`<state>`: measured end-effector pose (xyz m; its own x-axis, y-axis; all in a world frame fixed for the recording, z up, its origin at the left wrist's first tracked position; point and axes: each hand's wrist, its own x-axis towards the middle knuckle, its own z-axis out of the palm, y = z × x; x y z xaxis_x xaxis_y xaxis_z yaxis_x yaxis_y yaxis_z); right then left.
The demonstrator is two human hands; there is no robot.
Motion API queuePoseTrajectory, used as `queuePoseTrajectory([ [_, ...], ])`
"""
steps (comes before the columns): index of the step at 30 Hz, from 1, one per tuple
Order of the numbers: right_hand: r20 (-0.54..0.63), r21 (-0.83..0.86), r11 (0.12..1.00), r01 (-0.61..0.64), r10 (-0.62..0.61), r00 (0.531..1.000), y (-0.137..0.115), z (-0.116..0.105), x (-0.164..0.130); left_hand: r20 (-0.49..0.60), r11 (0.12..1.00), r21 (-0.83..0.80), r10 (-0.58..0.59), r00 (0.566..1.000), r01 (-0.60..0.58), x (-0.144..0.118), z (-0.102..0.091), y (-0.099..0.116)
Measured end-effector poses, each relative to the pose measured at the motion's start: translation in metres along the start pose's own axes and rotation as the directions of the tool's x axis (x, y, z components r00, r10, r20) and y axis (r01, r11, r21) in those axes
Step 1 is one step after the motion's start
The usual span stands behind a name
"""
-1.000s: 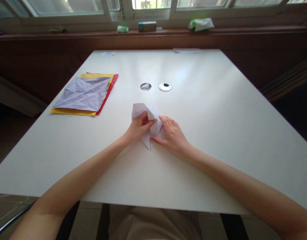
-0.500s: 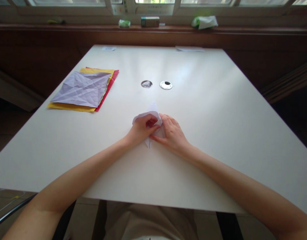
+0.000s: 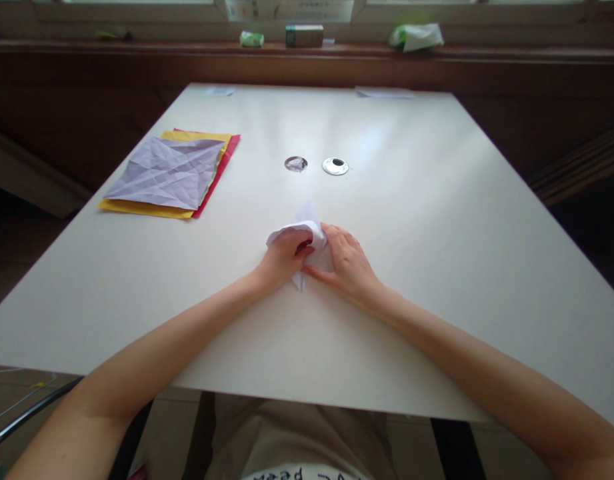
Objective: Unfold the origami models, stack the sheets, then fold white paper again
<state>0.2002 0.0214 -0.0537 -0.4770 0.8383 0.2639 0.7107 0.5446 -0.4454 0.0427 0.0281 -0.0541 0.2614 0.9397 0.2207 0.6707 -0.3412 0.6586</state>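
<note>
The left hand [image 3: 285,259] is curled around the near-left part of a small folded white paper [image 3: 305,227], its fingers [image 3: 301,248] pinching a flap of it. The right hand [image 3: 347,263] lies flatter, fingers spread and pressing the paper's right side down against the tabletop [image 3: 437,220]; both hands meet over the piece, and a pointed corner of it pokes out below them toward the person. The folded white paper rests on the tabletop roughly at its middle, a little nearer the person than two round metal grommets [image 3: 335,166], which sit side by side beyond it. Far left of the folded paper lies a stack of flat sheets: a creased lavender sheet [image 3: 165,173] on top, a yellow sheet [image 3: 137,208] under it and a red sheet [image 3: 221,170] showing along the right edge. Beyond the tabletop's far edge a wooden sill carries a small box [image 3: 304,35] and a crumpled green-white wrapper [image 3: 415,35].
</note>
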Motion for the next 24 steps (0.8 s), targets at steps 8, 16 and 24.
queuePoseTrajectory([
  [8, 0.013, -0.038, 0.999, -0.009, 0.010, 1.000, 0.006, -0.002, 0.003, 0.040, 0.999, -0.013, -0.048, 0.998, 0.048, 0.003, -0.004, -0.002],
  [16, -0.016, -0.094, 0.991, -0.092, 0.090, 0.996, 0.014, -0.006, 0.010, 0.011, 1.000, 0.007, -0.001, 1.000, 0.001, 0.003, -0.005, -0.003],
  [24, 0.082, -0.041, 0.999, -0.012, 0.015, 0.997, 0.008, -0.006, 0.005, 0.039, 0.999, 0.013, -0.038, 0.999, 0.038, 0.003, -0.004, -0.002],
])
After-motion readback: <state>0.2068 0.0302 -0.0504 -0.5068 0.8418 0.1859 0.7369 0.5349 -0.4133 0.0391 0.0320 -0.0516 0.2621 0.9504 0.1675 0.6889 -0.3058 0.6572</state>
